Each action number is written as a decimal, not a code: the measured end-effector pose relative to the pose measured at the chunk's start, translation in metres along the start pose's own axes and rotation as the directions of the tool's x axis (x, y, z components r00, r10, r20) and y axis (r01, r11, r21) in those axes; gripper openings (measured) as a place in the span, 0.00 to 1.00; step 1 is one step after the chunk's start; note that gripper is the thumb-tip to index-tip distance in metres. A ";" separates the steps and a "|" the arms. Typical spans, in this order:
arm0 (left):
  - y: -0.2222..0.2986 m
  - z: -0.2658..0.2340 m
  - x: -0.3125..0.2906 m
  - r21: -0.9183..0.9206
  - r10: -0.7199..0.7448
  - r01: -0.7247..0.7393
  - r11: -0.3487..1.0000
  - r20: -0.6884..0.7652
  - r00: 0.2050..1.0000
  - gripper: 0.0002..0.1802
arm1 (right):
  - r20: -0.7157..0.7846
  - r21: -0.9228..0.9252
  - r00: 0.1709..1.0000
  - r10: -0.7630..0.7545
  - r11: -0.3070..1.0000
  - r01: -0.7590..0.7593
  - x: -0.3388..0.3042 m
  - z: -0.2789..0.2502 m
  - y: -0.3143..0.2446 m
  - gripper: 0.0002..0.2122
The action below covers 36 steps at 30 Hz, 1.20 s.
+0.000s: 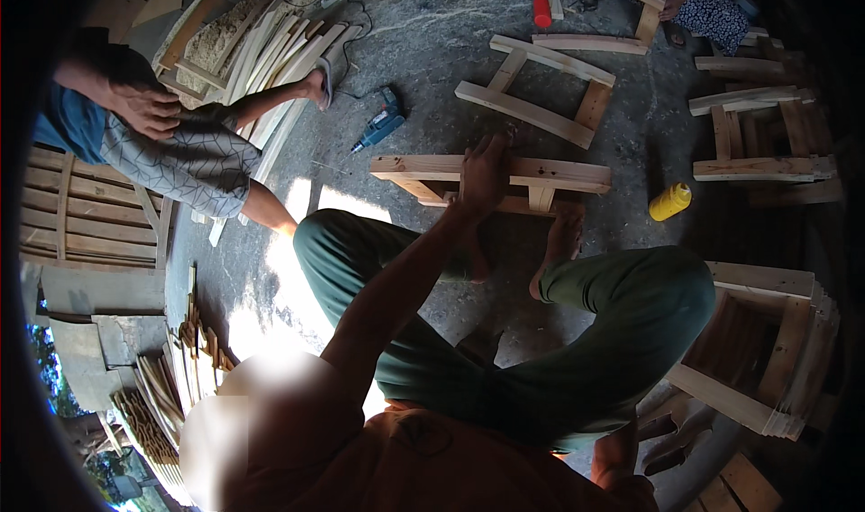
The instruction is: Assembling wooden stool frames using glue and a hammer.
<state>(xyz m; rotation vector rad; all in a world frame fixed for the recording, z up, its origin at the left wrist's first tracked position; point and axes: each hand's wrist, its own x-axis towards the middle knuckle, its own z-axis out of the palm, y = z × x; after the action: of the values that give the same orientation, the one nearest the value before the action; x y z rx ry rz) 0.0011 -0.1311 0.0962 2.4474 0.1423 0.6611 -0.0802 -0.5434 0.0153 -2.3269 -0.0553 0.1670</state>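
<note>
My left hand [485, 177] is closed round the top board of a small wooden frame [414, 167], which stands on edge on the floor in front of my bare feet. A short crosspiece [541, 196] shows beneath that board. My right forearm [614, 458] hangs down beside my right thigh, and the hand itself is hidden. Beyond the held frame lies another wooden frame [527, 106], flat on the concrete. A blue power drill [380, 123] rests left of it, and a yellow bottle [669, 202] is to the right of my feet.
Stacked frames [766, 359] stand at my right, with more frames [761, 165] farther back. Left, a person in patterned shorts [180, 156] sits by long wood strips [270, 70]. Another person's patterned garment [707, 12] shows far right, near a red container [541, 12]. A cable trails behind the drill.
</note>
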 end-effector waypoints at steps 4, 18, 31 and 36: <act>-0.008 0.005 0.004 -0.003 0.027 -0.027 1.000 0.034 0.999 0.25 | 0.039 -0.052 0.998 -0.046 0.998 0.048 0.027 0.029 -0.010 0.21; -0.038 0.039 0.098 0.009 0.001 -0.001 1.000 0.045 0.999 0.18 | 0.253 -0.100 0.871 -0.422 0.884 0.457 0.192 0.158 -0.046 0.33; -0.122 0.029 0.171 0.035 -0.111 0.114 0.993 -0.086 0.990 0.16 | 0.464 -0.110 0.658 -0.593 0.698 0.707 0.228 0.164 -0.093 0.19; -0.114 0.005 0.123 -0.094 -0.163 0.139 0.986 -0.346 0.924 0.14 | 0.421 -0.173 0.688 -0.591 0.692 0.701 0.188 0.140 -0.135 0.19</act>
<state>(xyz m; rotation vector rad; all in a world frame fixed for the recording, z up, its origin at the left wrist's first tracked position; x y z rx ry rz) 0.1157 -0.0102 0.0800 2.2043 0.4389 1.0132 0.0881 -0.3320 -0.0021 -2.4087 -1.1691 0.1939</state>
